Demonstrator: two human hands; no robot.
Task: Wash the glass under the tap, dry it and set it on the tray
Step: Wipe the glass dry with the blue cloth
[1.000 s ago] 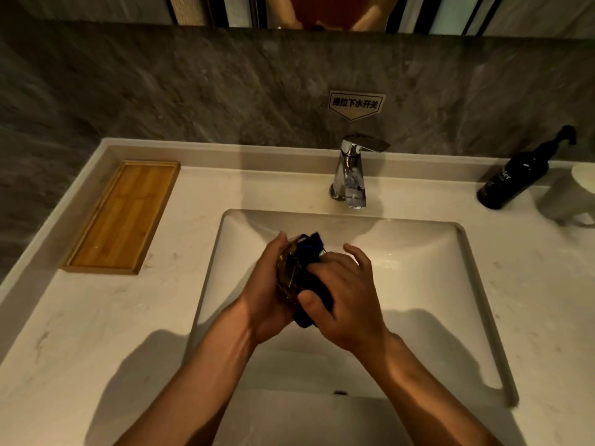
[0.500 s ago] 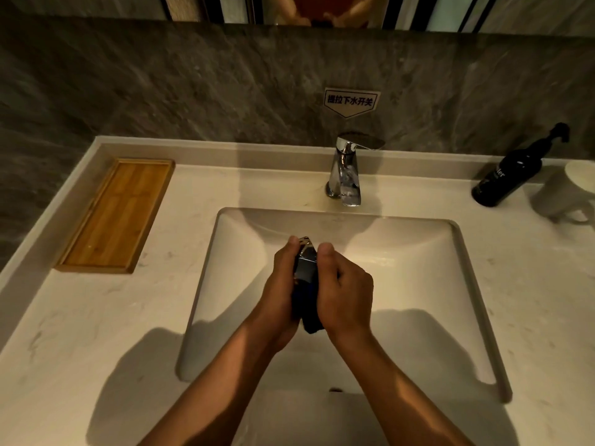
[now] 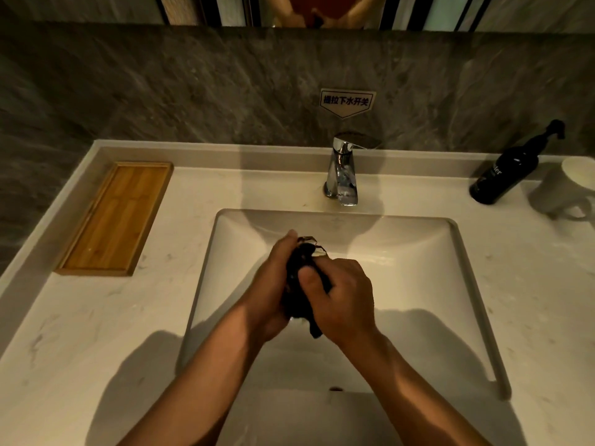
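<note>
Over the white sink basin [image 3: 418, 252] both my hands hold a small clear glass [image 3: 314, 244] wrapped in a dark blue cloth [image 3: 299, 297]. Only the glass's rim shows above the cloth. My left hand [image 3: 272, 284] cups the glass from the left. My right hand [image 3: 341, 294] presses the cloth against it, thumb on the cloth. The chrome tap [image 3: 343, 175] stands behind the basin with no water running. A wooden tray [image 3: 116, 217] lies on the counter at the far left with nothing on it.
A black pump bottle [image 3: 505, 172] and a white mug [image 3: 570, 188] stand at the back right of the pale marble counter [image 3: 80, 333]. A dark stone wall with a small sign [image 3: 347, 101] rises behind the tap.
My right hand has shifted round the cloth, from fingers spread over it to thumb pressing on it. Both hands stay over the basin with the glass turning inside the cloth.
</note>
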